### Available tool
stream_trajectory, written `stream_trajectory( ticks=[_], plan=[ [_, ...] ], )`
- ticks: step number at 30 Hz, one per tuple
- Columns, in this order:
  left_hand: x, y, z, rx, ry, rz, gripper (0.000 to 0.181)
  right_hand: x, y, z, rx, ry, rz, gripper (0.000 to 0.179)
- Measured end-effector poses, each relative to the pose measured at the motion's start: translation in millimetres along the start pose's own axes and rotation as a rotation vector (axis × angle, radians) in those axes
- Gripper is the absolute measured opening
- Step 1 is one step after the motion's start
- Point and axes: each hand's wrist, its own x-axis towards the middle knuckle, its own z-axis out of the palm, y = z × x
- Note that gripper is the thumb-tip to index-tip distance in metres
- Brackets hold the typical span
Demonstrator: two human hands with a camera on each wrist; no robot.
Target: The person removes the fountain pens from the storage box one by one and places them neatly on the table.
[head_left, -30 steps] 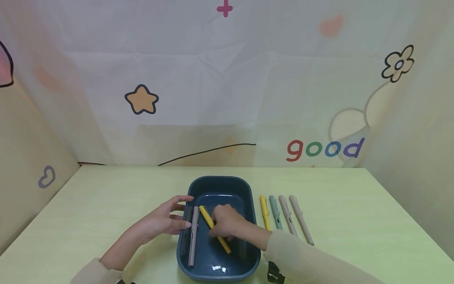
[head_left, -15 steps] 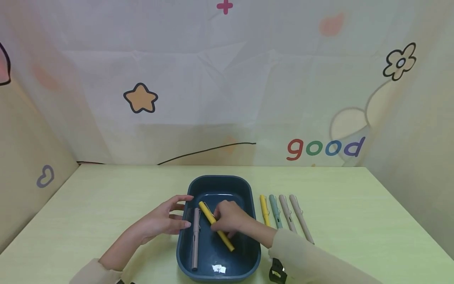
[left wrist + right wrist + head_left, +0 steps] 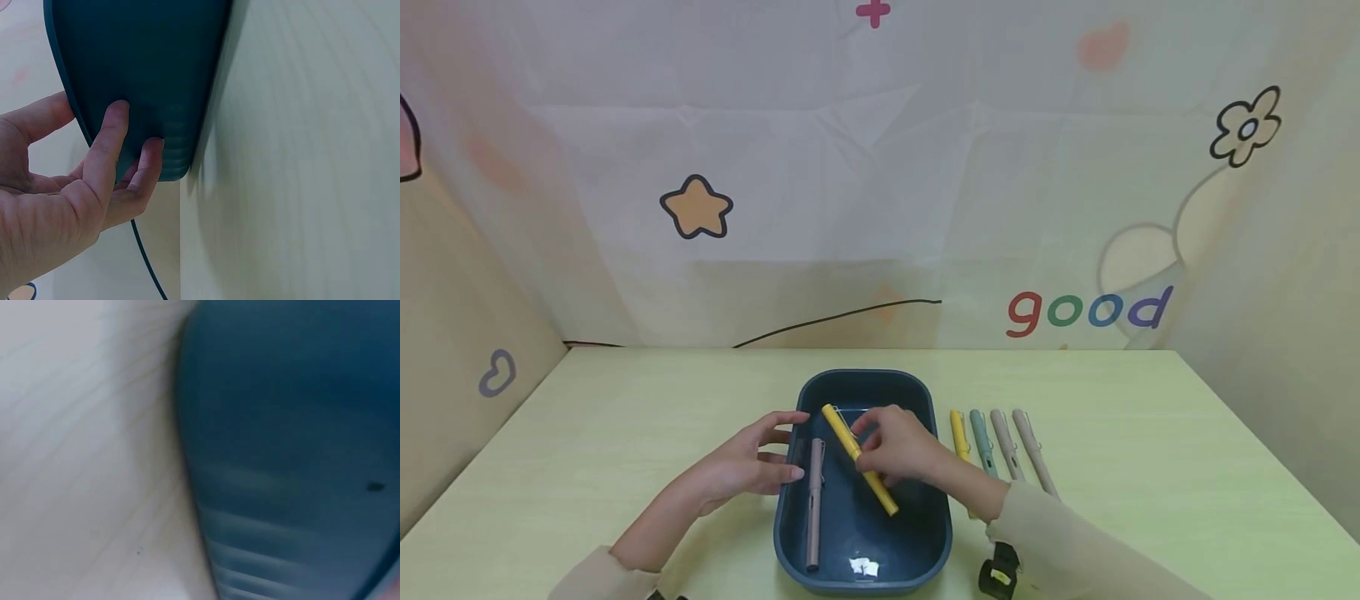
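In the head view, my right hand (image 3: pixel 901 446) pinches a yellow pen (image 3: pixel 881 493) between thumb and fingers. The pen is held aslant over the inside of a dark blue box (image 3: pixel 865 377), its clip end pointing to the far left. A greyish-purple pen (image 3: pixel 815 508) lies lengthwise in the box along its left wall. My left hand (image 3: pixel 748 458) rests against the box's left side with fingers spread. In the left wrist view, the fingers of the left hand (image 3: pixel 81 181) touch the rim and outer wall. The right wrist view shows mostly the box's outer wall (image 3: pixel 281 425).
To the right of the box several pens lie in a row on the pale table (image 3: pixel 1150 467): a yellow one (image 3: pixel 959 433), a green one (image 3: pixel 982 442) and two greyish ones (image 3: pixel 1034 446), partly hidden by my right arm. A printed cloth wall (image 3: pixel 820 192) stands behind.
My right hand has risen and moved slightly away from me with the yellow pen. The greyish-purple pen has shifted a little right and nearer in the box. The left hand stays put.
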Motion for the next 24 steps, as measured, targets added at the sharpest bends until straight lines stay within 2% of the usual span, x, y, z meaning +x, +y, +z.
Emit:
stream_trajectory(
  ticks=[8, 17, 20, 24],
  plan=[
    [1.0, -1.9, -1.2, -0.01, -0.009, 0.008, 0.071, -5.9, -3.7, -10.4, 0.067, 0.04, -0.018, 0.042],
    [5.4, -2.0, 1.4, 0.012, 0.032, -0.005, 0.069, -9.9, -4.0, -23.2, 0.12, 0.118, -0.009, 0.044],
    [3.3, -2.3, 2.0, 0.008, 0.042, -0.014, 0.069, -11.9, -4.1, -25.8, 0.128, 0.124, 0.003, 0.045],
    [0.7, -1.7, -0.3, -0.004, 0.026, -0.004, 0.07, -14.7, -2.5, -32.1, 0.148, 0.129, 0.007, 0.045]
  ],
)
